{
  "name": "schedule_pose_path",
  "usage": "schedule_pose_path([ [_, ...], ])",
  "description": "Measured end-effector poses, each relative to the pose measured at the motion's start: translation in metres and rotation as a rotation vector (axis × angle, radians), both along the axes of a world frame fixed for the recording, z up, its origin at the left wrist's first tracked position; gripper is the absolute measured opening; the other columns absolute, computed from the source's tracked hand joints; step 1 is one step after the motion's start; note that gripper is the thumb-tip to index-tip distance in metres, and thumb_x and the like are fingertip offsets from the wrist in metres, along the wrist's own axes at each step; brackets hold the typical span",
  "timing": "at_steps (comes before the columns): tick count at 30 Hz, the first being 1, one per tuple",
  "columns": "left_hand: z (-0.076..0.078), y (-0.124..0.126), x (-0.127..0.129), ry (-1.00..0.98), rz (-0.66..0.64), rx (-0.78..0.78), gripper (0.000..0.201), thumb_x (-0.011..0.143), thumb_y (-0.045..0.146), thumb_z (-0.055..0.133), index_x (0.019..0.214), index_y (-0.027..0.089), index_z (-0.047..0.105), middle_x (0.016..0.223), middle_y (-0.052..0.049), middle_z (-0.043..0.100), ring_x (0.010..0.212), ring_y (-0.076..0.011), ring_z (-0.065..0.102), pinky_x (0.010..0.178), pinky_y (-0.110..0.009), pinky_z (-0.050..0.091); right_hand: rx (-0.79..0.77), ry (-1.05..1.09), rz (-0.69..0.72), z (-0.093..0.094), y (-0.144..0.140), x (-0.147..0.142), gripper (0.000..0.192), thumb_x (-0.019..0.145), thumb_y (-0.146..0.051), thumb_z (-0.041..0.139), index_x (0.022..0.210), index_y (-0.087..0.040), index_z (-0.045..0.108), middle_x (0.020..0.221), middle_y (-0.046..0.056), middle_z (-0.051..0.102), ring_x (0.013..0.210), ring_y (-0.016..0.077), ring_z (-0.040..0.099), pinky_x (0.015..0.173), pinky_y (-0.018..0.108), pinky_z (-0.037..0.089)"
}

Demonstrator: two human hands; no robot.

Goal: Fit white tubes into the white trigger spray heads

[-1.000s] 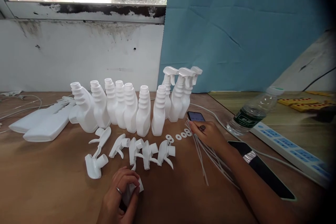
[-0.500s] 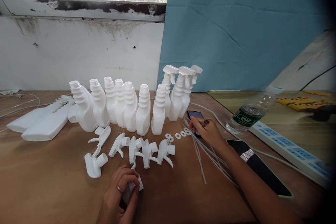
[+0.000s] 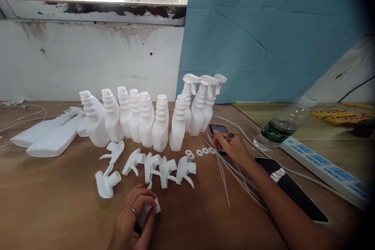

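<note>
My left hand (image 3: 135, 220) is closed around a white spray trigger head (image 3: 149, 209) near the table's front edge. My right hand (image 3: 233, 147) reaches out over thin white dip tubes (image 3: 227, 172), its fingertips pinched at their far ends next to small white washers (image 3: 202, 151). Whether a tube is gripped I cannot tell. Several loose trigger heads (image 3: 159, 166) lie in a row between my hands. Behind them stand several open white bottles (image 3: 140, 119) and three capped spray bottles (image 3: 202, 103).
Two white bottles (image 3: 43, 140) lie flat at the left. A small phone (image 3: 219, 129) lies beyond my right hand, a dark phone (image 3: 293, 189) under my forearm. A tilted water bottle (image 3: 281, 125) and a power strip (image 3: 325, 170) sit at the right on the brown table (image 3: 58, 203).
My right hand's fingers curled from flat over the tubes into a pinch near the washers. My left hand kept still on the trigger head.
</note>
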State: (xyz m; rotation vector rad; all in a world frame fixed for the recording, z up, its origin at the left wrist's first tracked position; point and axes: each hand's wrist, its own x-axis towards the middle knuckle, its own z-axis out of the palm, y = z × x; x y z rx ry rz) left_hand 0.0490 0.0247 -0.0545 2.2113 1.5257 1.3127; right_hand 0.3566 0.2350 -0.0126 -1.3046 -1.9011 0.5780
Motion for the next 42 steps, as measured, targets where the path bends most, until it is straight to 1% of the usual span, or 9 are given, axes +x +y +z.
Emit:
schedule_pose_path([
  [4, 0.000, 0.000, 0.001, 0.001, 0.014, -0.019, 0.020, 0.089, 0.009, 0.054, 0.101, 0.025, 0.052, 0.100, -0.003, 0.066, 0.110, -0.0190, 0.062, 0.102, -0.034, 0.050, -0.039, 0.046, 0.007, 0.002, -0.001, -0.003, 0.055, 0.093, -0.058, 0.046, 0.056, -0.019, 0.059, 0.053, 0.003, 0.059, 0.049, 0.0158, 0.053, 0.055, 0.029, 0.041],
  [7, 0.000, 0.000, 0.001, 0.013, 0.023, -0.015, 0.020, 0.089, 0.009, 0.054, 0.101, 0.025, 0.052, 0.100, -0.003, 0.066, 0.111, -0.0187, 0.063, 0.104, -0.034, 0.049, -0.100, 0.117, 0.049, 0.005, -0.004, -0.009, 0.058, 0.090, -0.065, 0.046, 0.060, -0.018, 0.062, 0.062, 0.006, 0.066, 0.053, 0.0176, 0.059, 0.055, 0.029, 0.046],
  [13, -0.005, 0.000, -0.002, 0.055, 0.032, 0.037, 0.022, 0.088, 0.008, 0.053, 0.103, 0.023, 0.052, 0.099, -0.003, 0.067, 0.106, -0.0155, 0.065, 0.115, -0.038, 0.039, -0.153, 0.210, 0.114, 0.013, -0.008, -0.016, 0.053, 0.082, -0.067, 0.058, 0.069, -0.018, 0.070, 0.080, 0.010, 0.073, 0.077, 0.0228, 0.068, 0.073, 0.031, 0.054],
  [17, -0.010, 0.001, -0.003, 0.052, 0.083, 0.063, 0.022, 0.089, 0.008, 0.053, 0.105, 0.023, 0.052, 0.101, -0.002, 0.068, 0.102, -0.0136, 0.067, 0.118, -0.039, 0.034, -0.141, 0.251, 0.032, 0.009, -0.006, -0.010, 0.055, 0.083, -0.066, 0.058, 0.060, -0.017, 0.067, 0.068, 0.008, 0.070, 0.060, 0.0189, 0.062, 0.061, 0.030, 0.050],
  [21, -0.014, 0.000, -0.002, 0.031, 0.189, 0.066, 0.020, 0.091, 0.011, 0.053, 0.105, 0.024, 0.054, 0.106, -0.004, 0.070, 0.110, -0.0174, 0.066, 0.117, -0.045, 0.036, -0.150, 0.237, 0.018, 0.006, -0.005, -0.009, 0.058, 0.083, -0.066, 0.057, 0.053, -0.017, 0.063, 0.055, 0.006, 0.063, 0.049, 0.0166, 0.055, 0.053, 0.030, 0.045],
  [27, -0.015, 0.003, -0.003, 0.008, 0.311, 0.091, 0.015, 0.094, 0.017, 0.051, 0.105, 0.025, 0.057, 0.111, -0.005, 0.072, 0.114, -0.0218, 0.066, 0.113, -0.048, 0.043, -0.230, 0.213, 0.151, 0.011, -0.011, -0.019, 0.052, 0.082, -0.067, 0.058, 0.066, -0.019, 0.071, 0.074, 0.008, 0.073, 0.073, 0.0231, 0.067, 0.074, 0.034, 0.053],
  [34, -0.020, 0.012, -0.008, 0.032, 0.282, 0.142, 0.018, 0.095, 0.015, 0.050, 0.107, 0.024, 0.060, 0.113, -0.002, 0.071, 0.115, -0.0154, 0.065, 0.122, -0.037, 0.029, -0.246, 0.203, 0.219, 0.018, -0.017, -0.019, 0.048, 0.086, -0.066, 0.055, 0.068, -0.024, 0.071, 0.082, 0.009, 0.074, 0.080, 0.0264, 0.068, 0.080, 0.039, 0.054],
  [39, -0.018, 0.015, -0.014, 0.036, 0.260, 0.140, 0.025, 0.094, 0.011, 0.047, 0.109, 0.025, 0.060, 0.113, -0.003, 0.071, 0.117, -0.0199, 0.064, 0.119, -0.046, 0.034, -0.262, 0.185, 0.245, 0.021, -0.022, -0.023, 0.044, 0.088, -0.061, 0.056, 0.067, -0.025, 0.070, 0.082, 0.009, 0.073, 0.083, 0.0279, 0.067, 0.085, 0.041, 0.052],
  [42, -0.018, 0.016, -0.016, 0.017, 0.253, 0.122, 0.026, 0.094, 0.009, 0.044, 0.107, 0.026, 0.060, 0.114, -0.004, 0.071, 0.121, -0.0220, 0.062, 0.118, -0.050, 0.034, -0.239, 0.204, 0.255, 0.030, -0.027, -0.030, 0.044, 0.086, -0.062, 0.057, 0.065, -0.026, 0.069, 0.082, 0.009, 0.073, 0.084, 0.0289, 0.067, 0.085, 0.042, 0.053],
])
